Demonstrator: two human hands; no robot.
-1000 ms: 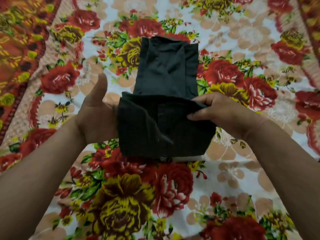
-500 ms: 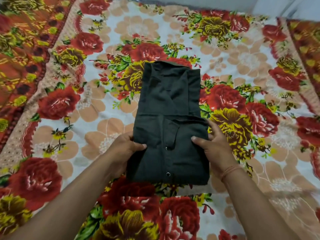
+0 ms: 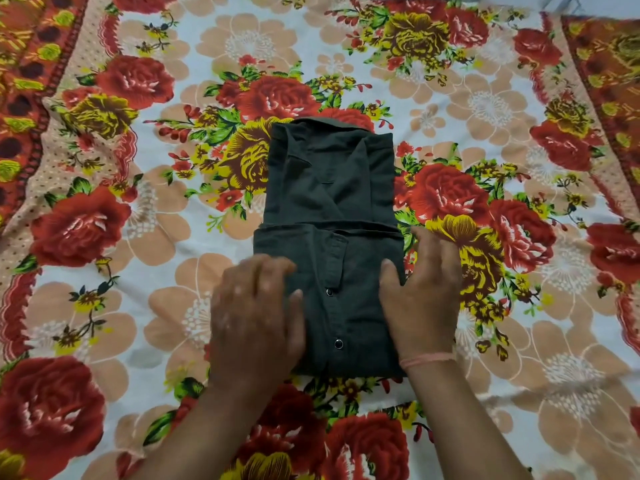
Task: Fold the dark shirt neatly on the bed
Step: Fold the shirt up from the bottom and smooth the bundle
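Observation:
The dark shirt lies in the middle of the bed as a narrow folded rectangle, collar at the far end. Its near half is doubled over on top, with the snap-button placket facing up. My left hand rests flat on the left side of that doubled part, fingers spread and blurred. Pressing flat along the right edge is my right hand, with a pink thread band on the wrist. Neither hand grips the cloth.
The bed is covered by a floral bedsheet with red and yellow roses on white. Orange patterned borders run along the left and right sides. Bare sheet surrounds the shirt on all sides.
The near end of the shirt, held lifted one second ago, has come down onto the rest. Both hands let go of it and now lie flat on top.

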